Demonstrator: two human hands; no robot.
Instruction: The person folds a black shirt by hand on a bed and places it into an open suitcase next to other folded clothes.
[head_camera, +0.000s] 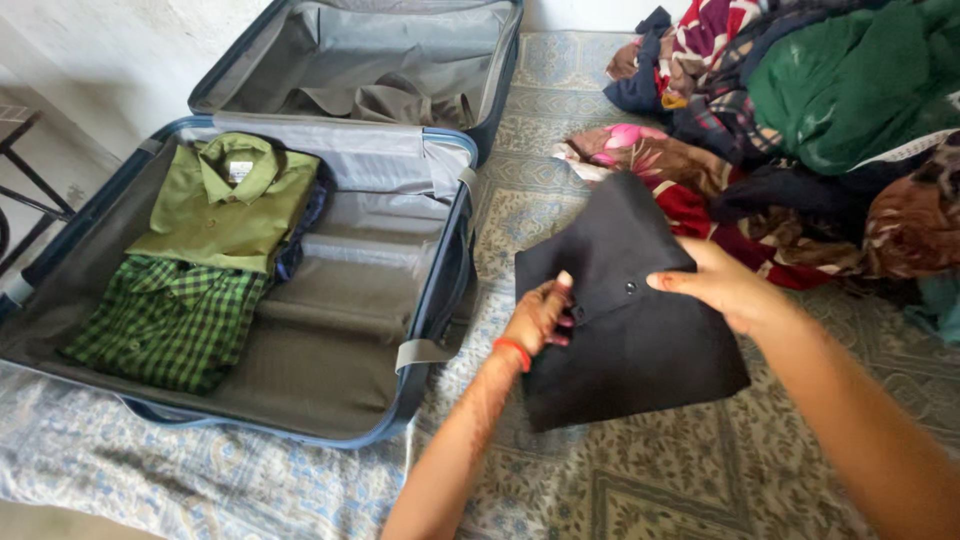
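Folding looks like the step in hand: the left hand (537, 318) and right hand (722, 287) each pinch the black garment (630, 330) on the patterned bedspread (650, 490). Next, probably carrying it level. The open suitcase (440, 300) beside it holds an olive shirt (225, 205) and a green checked shirt (165, 325).

Black garment (625, 320): matt woven cloth with small glossy buttons, gripped by the left hand (538, 315) and right hand (722, 285). Suitcase (440, 300), left: smooth blue hard shell, grey slightly shiny fabric lining. Olive shirt (225, 200): plain matt cotton-like cloth. Green checked shirt (165, 320), nearer: woven cloth. Bedspread (650, 480): printed matt cloth. Clothes heap (800, 110), far right: mixed soft fabrics.
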